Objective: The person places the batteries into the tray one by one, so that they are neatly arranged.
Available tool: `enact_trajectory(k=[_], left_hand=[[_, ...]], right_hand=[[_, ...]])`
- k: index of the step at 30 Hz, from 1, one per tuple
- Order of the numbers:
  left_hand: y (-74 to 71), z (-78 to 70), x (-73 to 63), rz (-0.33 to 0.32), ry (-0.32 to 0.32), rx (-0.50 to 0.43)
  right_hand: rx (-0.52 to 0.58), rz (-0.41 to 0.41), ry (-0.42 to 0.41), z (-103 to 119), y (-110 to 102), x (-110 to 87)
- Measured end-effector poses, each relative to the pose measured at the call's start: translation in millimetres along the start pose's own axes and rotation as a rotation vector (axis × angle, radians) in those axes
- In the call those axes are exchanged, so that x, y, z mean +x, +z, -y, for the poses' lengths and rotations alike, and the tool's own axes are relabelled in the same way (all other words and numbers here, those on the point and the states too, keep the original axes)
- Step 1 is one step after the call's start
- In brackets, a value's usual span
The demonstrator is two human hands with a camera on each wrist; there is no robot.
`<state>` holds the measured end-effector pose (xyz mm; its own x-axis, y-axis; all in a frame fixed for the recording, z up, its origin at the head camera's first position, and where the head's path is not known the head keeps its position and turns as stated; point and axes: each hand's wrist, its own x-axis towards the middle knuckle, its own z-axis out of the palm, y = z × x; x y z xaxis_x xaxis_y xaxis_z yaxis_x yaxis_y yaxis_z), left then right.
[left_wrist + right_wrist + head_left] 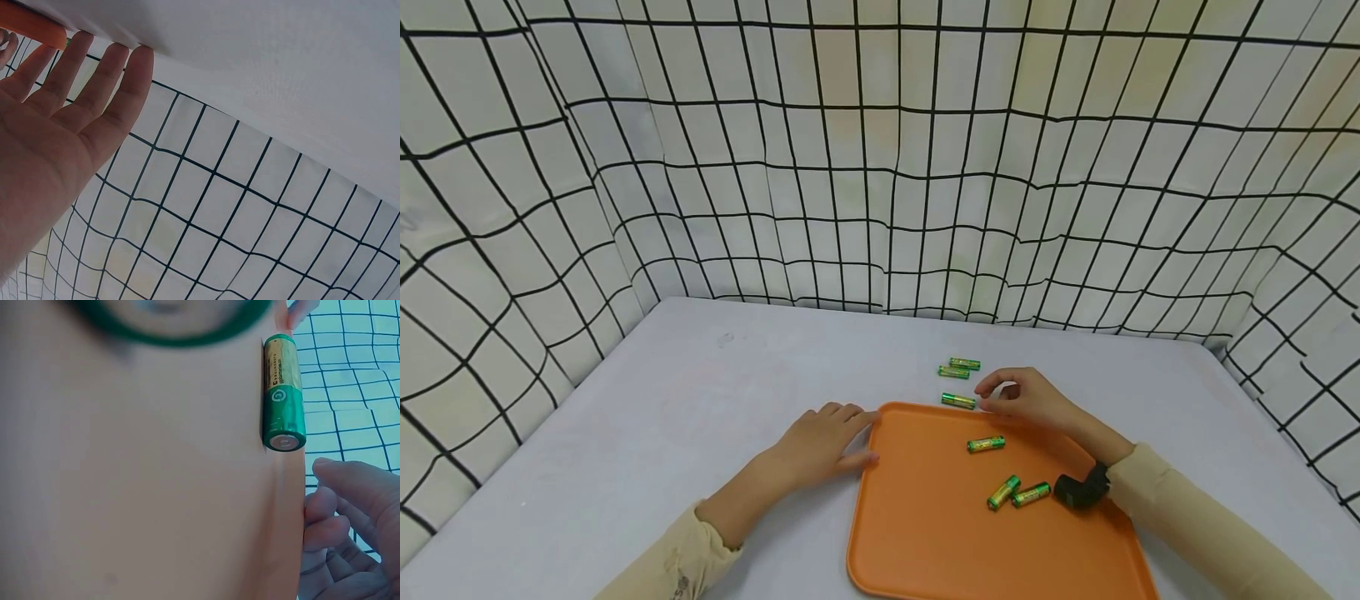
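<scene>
My left hand [823,442] rests at the tray's far left corner, fingers fairly straight, touching the rim; in the left wrist view the fingertips meet the white surface. My right hand [1026,396] is over the tray's far edge, fingers loosely bent, thumb and forefinger apart with nothing seen between them. Just left of its fingertips lies a green and gold battery [958,401], beyond the rim. Three more batteries lie on the orange tray [925,517]: a single battery [986,444], and a tilted battery [1003,492] close beside another battery [1032,494].
Farther back on the white table [760,367], a battery [965,363] lies close to another battery [953,372]. A black wrist device [1081,490] is at the right wrist. White walls with black netting [850,192] surround the table's back and sides.
</scene>
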<state>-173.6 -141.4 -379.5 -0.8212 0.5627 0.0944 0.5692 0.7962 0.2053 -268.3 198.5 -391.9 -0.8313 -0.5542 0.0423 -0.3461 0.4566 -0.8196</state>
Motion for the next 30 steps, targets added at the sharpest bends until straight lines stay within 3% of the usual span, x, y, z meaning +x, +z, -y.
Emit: enact_trajectory(k=[17,24,30], left_hand=[[0.2,-0.7,0.2,0.005,-0.005,0.006],[-2.0,-1.9,0.5,0.013,-0.014,0.003],[-1.9,-2.3,0.7,0.019,-0.014,0.002]], right_hand=[[-0.019,-0.041,0.008,-5.6,8.5,3.3],[-0.055,-0.072,0.092,-6.3,11.6,6.6],[-0.056,-0.077,0.109,-4.4,12.0,7.6]])
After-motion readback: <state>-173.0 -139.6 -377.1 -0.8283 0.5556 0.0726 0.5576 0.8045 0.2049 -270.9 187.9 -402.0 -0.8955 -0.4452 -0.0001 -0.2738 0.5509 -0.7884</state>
